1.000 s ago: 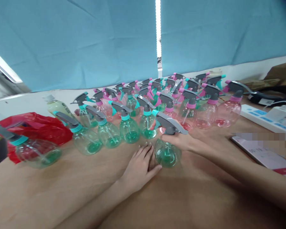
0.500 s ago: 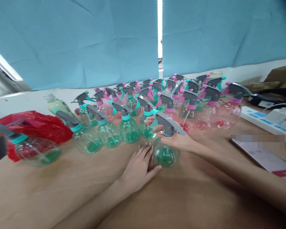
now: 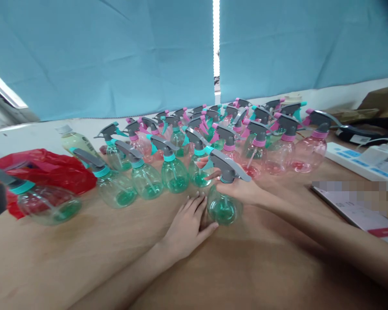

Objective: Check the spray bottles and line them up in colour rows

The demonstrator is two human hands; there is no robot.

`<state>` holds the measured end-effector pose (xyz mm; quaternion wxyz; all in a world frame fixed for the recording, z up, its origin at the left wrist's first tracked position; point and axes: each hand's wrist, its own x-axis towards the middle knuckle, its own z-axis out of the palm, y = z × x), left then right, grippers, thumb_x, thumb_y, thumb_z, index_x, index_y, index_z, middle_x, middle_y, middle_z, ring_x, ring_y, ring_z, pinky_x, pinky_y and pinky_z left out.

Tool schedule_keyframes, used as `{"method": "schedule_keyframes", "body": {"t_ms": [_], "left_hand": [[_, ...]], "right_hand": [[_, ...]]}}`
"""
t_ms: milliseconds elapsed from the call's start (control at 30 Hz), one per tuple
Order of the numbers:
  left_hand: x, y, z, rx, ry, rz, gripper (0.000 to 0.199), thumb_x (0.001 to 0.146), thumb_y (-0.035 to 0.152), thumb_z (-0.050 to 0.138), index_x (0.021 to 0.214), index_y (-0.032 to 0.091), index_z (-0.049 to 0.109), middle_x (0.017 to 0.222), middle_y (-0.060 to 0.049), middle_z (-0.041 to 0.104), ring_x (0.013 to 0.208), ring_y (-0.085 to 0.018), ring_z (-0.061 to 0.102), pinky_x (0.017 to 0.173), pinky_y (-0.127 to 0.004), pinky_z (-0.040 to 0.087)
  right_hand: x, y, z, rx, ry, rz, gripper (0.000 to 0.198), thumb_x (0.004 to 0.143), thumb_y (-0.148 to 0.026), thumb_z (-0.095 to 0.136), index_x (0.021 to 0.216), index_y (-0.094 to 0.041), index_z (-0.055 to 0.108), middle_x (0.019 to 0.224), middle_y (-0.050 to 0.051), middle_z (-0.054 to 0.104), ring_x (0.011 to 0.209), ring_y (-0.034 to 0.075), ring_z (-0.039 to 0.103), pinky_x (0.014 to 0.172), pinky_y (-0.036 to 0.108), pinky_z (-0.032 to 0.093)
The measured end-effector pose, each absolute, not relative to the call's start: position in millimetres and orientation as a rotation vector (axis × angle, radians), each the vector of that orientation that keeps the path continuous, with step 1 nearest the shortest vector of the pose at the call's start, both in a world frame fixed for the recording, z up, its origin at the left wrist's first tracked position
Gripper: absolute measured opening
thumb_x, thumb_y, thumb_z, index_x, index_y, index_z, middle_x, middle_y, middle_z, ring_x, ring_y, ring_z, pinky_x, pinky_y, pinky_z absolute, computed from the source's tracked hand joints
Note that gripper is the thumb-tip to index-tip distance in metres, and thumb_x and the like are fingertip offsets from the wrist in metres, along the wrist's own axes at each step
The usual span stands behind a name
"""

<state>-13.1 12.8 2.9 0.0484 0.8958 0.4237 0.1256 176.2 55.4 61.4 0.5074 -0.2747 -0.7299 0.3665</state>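
Observation:
A clear green spray bottle (image 3: pixel 224 211) with a grey head and a teal nozzle and collar stands on the table in front of me. My right hand (image 3: pixel 241 189) is wrapped round it from behind, just under the head, with the fingertips showing near the trigger. Flat on the tabletop to the left of its base lies my left hand (image 3: pixel 186 226), fingers stretched out and the thumb close to the bottle. Beyond both hands another green spray bottle (image 3: pixel 200 174) is nearest, at the end of a row of similar green ones.
Several pink spray bottles (image 3: pixel 307 153) crowd the table's back and right. At left are a lone green spray bottle (image 3: pixel 48 206), a red plastic bag (image 3: pixel 74 172) and a capped bottle (image 3: pixel 79 142). A white power strip (image 3: pixel 355 161) and a phone-like device (image 3: pixel 352 211) lie at right.
The whole view has shifted very slightly. Both hands and the held spray bottle keep the same places on the table.

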Motion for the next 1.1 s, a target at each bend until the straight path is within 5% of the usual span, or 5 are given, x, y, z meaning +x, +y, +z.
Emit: {"method": "schedule_keyframes", "body": {"t_ms": [300,467,600,767,1100], "left_hand": [[-12.3,13.3,2.9,2.740,1.310,0.330,0.055,0.095,0.052,0.049,0.135,0.013,0.045,0.146,-0.016,0.044,0.136,-0.031,0.038,0.112,-0.051,0.029],[-12.0,13.5,3.5,2.745,1.307,0.321,0.055,0.095,0.051,0.049,0.134,0.012,0.046,0.145,-0.017,0.044,0.136,-0.030,0.038,0.113,-0.051,0.028],[-12.2,13.5,3.3,2.751,1.304,0.315,0.056,0.096,0.052,0.049,0.133,0.011,0.047,0.145,-0.018,0.044,0.136,-0.031,0.038,0.112,-0.052,0.028],[-12.0,13.6,2.7,2.748,1.309,0.322,0.055,0.095,0.051,0.049,0.132,0.011,0.048,0.145,-0.017,0.044,0.136,-0.032,0.038,0.111,-0.051,0.031],[-11.7,14.6,2.7,2.748,1.295,0.319,0.054,0.095,0.050,0.052,0.132,0.012,0.049,0.145,-0.017,0.045,0.136,-0.031,0.039,0.112,-0.051,0.029]], "right_hand": [[178.7,55.9,64.7,-0.643,-1.789,0.852,0.052,0.064,-0.005,0.049,0.106,-0.034,0.062,0.109,-0.002,0.064,0.092,0.018,0.062,0.072,0.030,0.055],[179.3,58.4,59.6,-0.693,-1.813,0.774,0.045,0.063,-0.007,0.050,0.100,-0.030,0.061,0.088,-0.003,0.062,0.061,0.012,0.049,0.063,0.029,0.049],[180.4,59.5,57.9,-0.685,-1.822,0.712,0.036,0.062,-0.007,0.051,0.091,-0.026,0.059,0.088,-0.002,0.062,0.065,0.013,0.050,0.058,0.027,0.043],[181.2,57.9,61.8,-0.722,-1.847,0.628,0.027,0.063,-0.008,0.051,0.084,-0.023,0.057,0.071,-0.005,0.053,0.053,0.008,0.035,0.050,0.023,0.031],[181.1,53.1,67.2,-0.715,-1.838,0.658,0.016,0.063,-0.008,0.050,0.074,-0.020,0.051,0.066,-0.007,0.046,0.054,0.006,0.032,0.052,0.022,0.030]]}}
